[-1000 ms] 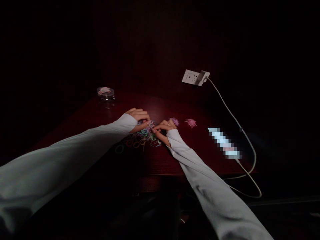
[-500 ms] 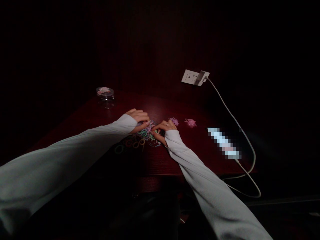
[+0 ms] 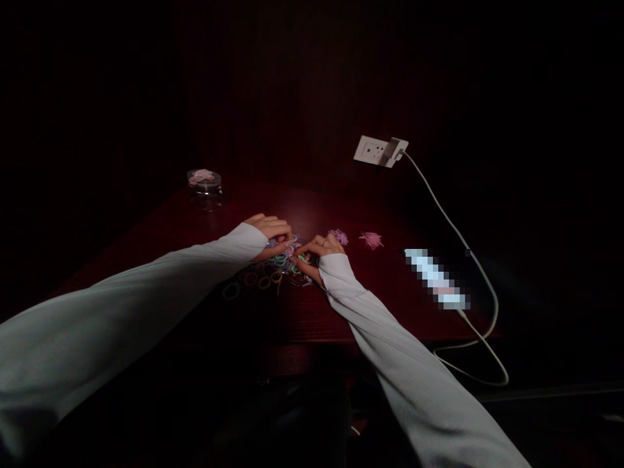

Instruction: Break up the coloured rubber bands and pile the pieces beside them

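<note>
A mixed pile of small coloured elastic bands (image 3: 279,260) lies on the dark red table, in green, purple, pink and other shades. My left hand (image 3: 271,231) is over the pile's far left side, fingers curled and thumb pressed near the index finger. From the right, my right hand (image 3: 319,249) reaches in, its thumb and index tips close together among the bands. Whatever either pinch holds is too small to make out. Several larger rings, one of them a yellowish ring (image 3: 264,280), lie on the near side. Beyond my right hand sit a purple heap of bands (image 3: 340,237) and a pink heap of bands (image 3: 372,240).
A round clear container (image 3: 205,182) with pinkish decoration on top stands at the far left. On the right lies a phone with a blurred screen (image 3: 435,278), its white cable (image 3: 453,225) running to a charger in the wall socket (image 3: 373,151). Surroundings are very dark.
My right hand's fingertips have shifted very slightly to the left within the pile. The left hand and the separate heaps look the same.
</note>
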### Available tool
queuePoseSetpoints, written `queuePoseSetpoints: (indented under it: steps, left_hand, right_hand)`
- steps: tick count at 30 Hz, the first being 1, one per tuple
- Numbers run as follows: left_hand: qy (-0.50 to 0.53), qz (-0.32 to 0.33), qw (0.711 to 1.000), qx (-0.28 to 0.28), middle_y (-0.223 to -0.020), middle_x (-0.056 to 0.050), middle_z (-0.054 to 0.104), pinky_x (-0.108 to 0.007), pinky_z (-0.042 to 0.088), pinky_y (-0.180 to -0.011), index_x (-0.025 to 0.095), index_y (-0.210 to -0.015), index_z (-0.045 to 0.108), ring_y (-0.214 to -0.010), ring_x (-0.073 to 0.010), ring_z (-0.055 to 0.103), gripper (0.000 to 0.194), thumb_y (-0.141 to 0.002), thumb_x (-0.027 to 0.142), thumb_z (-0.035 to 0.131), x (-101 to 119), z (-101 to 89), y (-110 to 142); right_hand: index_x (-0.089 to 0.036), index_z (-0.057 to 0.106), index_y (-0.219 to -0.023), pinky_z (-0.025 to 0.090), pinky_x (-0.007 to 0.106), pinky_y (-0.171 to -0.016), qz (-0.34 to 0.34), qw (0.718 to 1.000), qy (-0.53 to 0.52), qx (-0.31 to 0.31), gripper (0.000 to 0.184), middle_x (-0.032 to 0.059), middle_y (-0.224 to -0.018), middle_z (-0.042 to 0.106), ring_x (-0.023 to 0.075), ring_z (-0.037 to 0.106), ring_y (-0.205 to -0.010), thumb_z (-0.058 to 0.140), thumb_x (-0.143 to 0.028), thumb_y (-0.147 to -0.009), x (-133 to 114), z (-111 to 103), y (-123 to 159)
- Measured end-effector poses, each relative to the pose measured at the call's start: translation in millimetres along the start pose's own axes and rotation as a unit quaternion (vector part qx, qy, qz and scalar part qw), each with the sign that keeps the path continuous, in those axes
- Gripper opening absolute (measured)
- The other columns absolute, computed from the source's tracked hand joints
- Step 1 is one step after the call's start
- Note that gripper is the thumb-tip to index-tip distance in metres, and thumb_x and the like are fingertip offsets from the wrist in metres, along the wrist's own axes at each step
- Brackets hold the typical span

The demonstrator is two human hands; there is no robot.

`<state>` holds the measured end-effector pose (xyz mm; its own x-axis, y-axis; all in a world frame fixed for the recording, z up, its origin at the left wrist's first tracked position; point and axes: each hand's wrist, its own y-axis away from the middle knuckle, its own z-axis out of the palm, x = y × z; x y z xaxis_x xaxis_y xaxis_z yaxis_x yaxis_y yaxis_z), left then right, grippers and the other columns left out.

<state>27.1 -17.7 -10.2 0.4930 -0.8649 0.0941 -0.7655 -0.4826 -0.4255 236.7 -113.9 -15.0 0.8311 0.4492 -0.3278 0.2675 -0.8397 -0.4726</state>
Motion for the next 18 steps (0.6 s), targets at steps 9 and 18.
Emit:
queuePoseSetpoints:
  steps: [9, 18]
  left_hand:
    - [-0.007, -0.009, 1.000, -0.020, -0.083, 0.000, 0.066, -0.030, 0.035, -0.077, 0.022, -0.084, 0.066, -0.085, -0.0178, 0.057, 0.024, -0.096, 0.037, 0.051, -3.2, 8.6, 0.6]
    - [0.002, 0.007, 0.999, -0.036, -0.084, -0.001, 0.064, -0.030, 0.036, -0.077, 0.021, -0.085, 0.063, -0.084, -0.0182, 0.057, 0.027, -0.098, 0.039, 0.047, -5.1, 3.6, -0.2]
  right_hand:
    - [-0.028, 0.079, -0.096, 0.035, 0.034, -0.087, 0.038, 0.998, 0.040, -0.011, 0.025, 0.0035, -0.091, 0.069, 0.0231, 0.053, -0.096, 0.069, -0.052, -0.093, -8.0, 7.0, -2.2]
    - [-0.028, 0.078, -0.089, 0.035, 0.034, -0.087, 0.092, 0.996, 0.007, -0.004, 0.006, 0.0015, -0.087, 0.069, 0.0223, 0.055, -0.095, 0.076, -0.030, -0.084, -14.7, 9.7, -2.6]
